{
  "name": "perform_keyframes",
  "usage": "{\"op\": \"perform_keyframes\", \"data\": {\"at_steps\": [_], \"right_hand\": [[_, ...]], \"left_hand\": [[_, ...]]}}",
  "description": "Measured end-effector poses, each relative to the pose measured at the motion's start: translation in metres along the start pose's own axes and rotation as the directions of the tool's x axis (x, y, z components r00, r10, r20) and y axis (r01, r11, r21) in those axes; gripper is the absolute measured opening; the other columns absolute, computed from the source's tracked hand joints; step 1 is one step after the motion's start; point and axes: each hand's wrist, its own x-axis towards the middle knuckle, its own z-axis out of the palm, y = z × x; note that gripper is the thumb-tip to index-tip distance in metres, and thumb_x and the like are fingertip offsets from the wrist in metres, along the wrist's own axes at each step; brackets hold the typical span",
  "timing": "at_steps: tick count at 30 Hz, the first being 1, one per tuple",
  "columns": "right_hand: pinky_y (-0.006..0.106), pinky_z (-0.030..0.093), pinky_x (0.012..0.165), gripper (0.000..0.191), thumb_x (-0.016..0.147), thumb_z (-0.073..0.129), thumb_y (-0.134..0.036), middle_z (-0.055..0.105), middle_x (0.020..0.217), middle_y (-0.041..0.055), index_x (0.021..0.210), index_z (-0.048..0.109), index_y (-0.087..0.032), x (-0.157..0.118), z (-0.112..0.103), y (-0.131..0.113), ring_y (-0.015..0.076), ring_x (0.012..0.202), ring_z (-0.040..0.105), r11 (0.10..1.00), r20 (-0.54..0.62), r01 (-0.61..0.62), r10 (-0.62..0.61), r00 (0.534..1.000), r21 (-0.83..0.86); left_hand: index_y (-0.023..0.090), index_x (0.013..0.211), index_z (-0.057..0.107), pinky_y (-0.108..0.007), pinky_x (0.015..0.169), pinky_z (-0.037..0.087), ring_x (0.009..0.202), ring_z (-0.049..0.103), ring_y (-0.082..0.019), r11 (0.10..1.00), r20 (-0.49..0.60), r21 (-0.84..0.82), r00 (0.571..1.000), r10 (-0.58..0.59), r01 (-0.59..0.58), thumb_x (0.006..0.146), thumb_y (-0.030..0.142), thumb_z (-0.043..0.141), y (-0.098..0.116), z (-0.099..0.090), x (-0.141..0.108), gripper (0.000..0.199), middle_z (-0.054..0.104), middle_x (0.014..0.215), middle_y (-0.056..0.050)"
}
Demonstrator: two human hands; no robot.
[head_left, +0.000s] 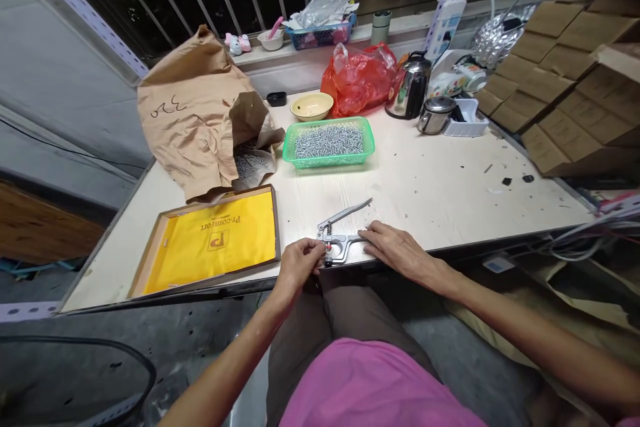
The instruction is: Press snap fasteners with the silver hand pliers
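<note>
Metal snap-fastener pliers (336,240) lie at the table's front edge, their long upper handle angled up and to the right. My left hand (300,265) pinches the jaw end of the pliers, and its fingers hide part of the jaw. My right hand (395,248) is wrapped over the lower handle. Behind them, a green plastic basket (329,163) holds several small silver metal pieces. To the left, a yellow printed sheet (210,243) lies in a shallow brown-edged tray, next to a torn brown paper bag (195,113) with metal pieces spilling out.
A yellow-rimmed bowl (311,105), a red plastic bag (357,80), a steel kettle (410,87) and a small steel pot (436,115) stand at the back of the white table (425,193). Flattened cardboard sheets (560,80) are stacked at the right. Cables run below the right edge.
</note>
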Motion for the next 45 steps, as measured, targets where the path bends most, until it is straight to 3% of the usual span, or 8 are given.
{"op": "perform_keyframes", "data": {"at_steps": [11, 16, 20, 25, 31, 34, 40, 45], "right_hand": [[0.025, 0.032, 0.061, 0.023, 0.090, 0.039, -0.008, 0.054, 0.095, 0.0044, 0.101, 0.057, -0.020, 0.003, 0.014, 0.005, 0.0140, 0.080, 0.051, 0.995, -0.038, -0.054, 0.051, 0.998, -0.083], [0.025, 0.034, 0.062, 0.025, 0.089, 0.042, -0.007, 0.054, 0.097, 0.0051, 0.104, 0.056, -0.020, 0.002, 0.012, 0.004, 0.0152, 0.084, 0.052, 0.993, -0.024, -0.064, 0.062, 0.998, -0.096], [0.025, 0.034, 0.061, 0.025, 0.089, 0.041, -0.007, 0.055, 0.097, 0.0044, 0.104, 0.056, -0.021, 0.003, 0.012, 0.005, 0.0148, 0.082, 0.053, 0.992, -0.025, -0.067, 0.065, 0.998, -0.103], [0.026, 0.033, 0.058, 0.025, 0.090, 0.042, -0.008, 0.056, 0.095, 0.0043, 0.104, 0.058, -0.021, 0.002, 0.014, 0.004, 0.0146, 0.080, 0.054, 0.991, -0.060, -0.075, 0.069, 0.996, -0.114], [0.027, 0.032, 0.055, 0.027, 0.090, 0.039, -0.007, 0.056, 0.097, 0.0060, 0.105, 0.058, -0.018, 0.000, 0.022, 0.003, 0.0143, 0.074, 0.053, 0.984, -0.094, -0.088, 0.075, 0.993, -0.154], [0.027, 0.030, 0.053, 0.028, 0.091, 0.037, -0.008, 0.055, 0.098, 0.0063, 0.106, 0.057, -0.019, 0.000, 0.022, 0.002, 0.0143, 0.073, 0.053, 0.980, -0.070, -0.102, 0.091, 0.993, -0.170], [0.027, 0.025, 0.052, 0.022, 0.091, 0.037, -0.010, 0.053, 0.100, 0.0064, 0.102, 0.054, -0.019, 0.006, 0.011, 0.002, 0.0128, 0.068, 0.052, 0.977, 0.050, -0.116, 0.127, 0.991, -0.178], [0.027, 0.023, 0.055, 0.017, 0.094, 0.038, -0.019, 0.054, 0.093, 0.0049, 0.096, 0.055, -0.019, 0.018, -0.003, 0.016, 0.0129, 0.070, 0.049, 0.993, 0.160, 0.009, 0.009, 0.987, -0.114]], "left_hand": [[0.013, 0.071, 0.063, -0.016, 0.032, 0.028, 0.041, 0.043, -0.005, 0.987, -0.024, -0.022, 0.987, -0.157, 0.156, 0.060, 0.046, 0.074, 0.004, 0.008, 0.000, 0.037, 0.053, 0.057, 0.003], [0.014, 0.066, 0.059, -0.016, 0.033, 0.028, 0.035, 0.039, -0.004, 0.967, -0.027, 0.074, 0.970, -0.241, 0.242, 0.062, 0.047, 0.074, 0.012, 0.008, 0.004, 0.036, 0.047, 0.044, 0.005], [0.014, 0.065, 0.058, -0.016, 0.034, 0.025, 0.033, 0.039, -0.004, 0.936, 0.036, 0.141, 0.943, -0.330, 0.322, 0.062, 0.046, 0.075, 0.024, 0.005, 0.006, 0.036, 0.047, 0.040, 0.005], [0.014, 0.065, 0.058, -0.016, 0.035, 0.026, 0.033, 0.040, -0.005, 0.928, 0.070, 0.145, 0.932, -0.356, 0.344, 0.064, 0.045, 0.074, 0.027, 0.004, 0.007, 0.035, 0.047, 0.039, 0.005], [0.015, 0.065, 0.053, -0.016, 0.035, 0.031, 0.032, 0.043, -0.005, 0.939, 0.003, 0.048, 0.940, -0.342, 0.342, 0.066, 0.042, 0.073, 0.015, 0.009, 0.005, 0.033, 0.048, 0.039, 0.007], [0.015, 0.065, 0.052, -0.016, 0.035, 0.035, 0.032, 0.046, -0.006, 0.927, 0.012, 0.060, 0.929, -0.370, 0.369, 0.069, 0.039, 0.072, 0.016, 0.009, 0.005, 0.031, 0.050, 0.041, 0.006], [0.013, 0.069, 0.054, -0.016, 0.035, 0.039, 0.036, 0.054, -0.008, 0.870, 0.130, 0.110, 0.861, -0.492, 0.481, 0.073, 0.031, 0.070, 0.028, 0.003, 0.011, 0.024, 0.057, 0.049, 0.003], [0.012, 0.069, 0.056, -0.015, 0.039, 0.042, 0.042, 0.059, -0.009, 0.856, 0.191, 0.144, 0.835, -0.516, 0.496, 0.072, 0.031, 0.073, 0.030, -0.001, 0.017, 0.026, 0.059, 0.051, 0.001]]}}
